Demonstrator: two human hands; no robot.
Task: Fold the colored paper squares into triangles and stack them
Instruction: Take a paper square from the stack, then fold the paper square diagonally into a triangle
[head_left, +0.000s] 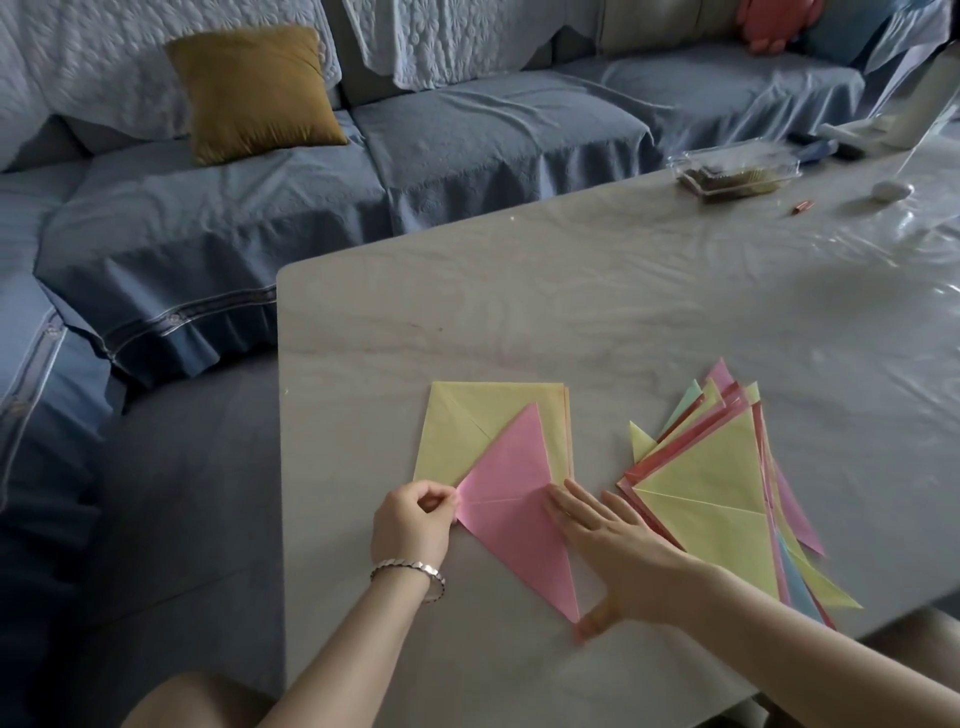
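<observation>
While pinching the pink paper (514, 512) in the left hand (413, 525) and pressing it with the flat right hand (608, 540): creasing; next, likely lifting onto the triangle stack (717, 499).

left hand (413, 525) pinching, right hand (618, 551) flat

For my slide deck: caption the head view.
Left hand pinches, right hand presses a pink paper triangle beside the folded stack.

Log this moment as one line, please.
left hand pinches pink folded paper triangle | right hand presses it flat | multicoloured folded-paper stack alongside
</observation>
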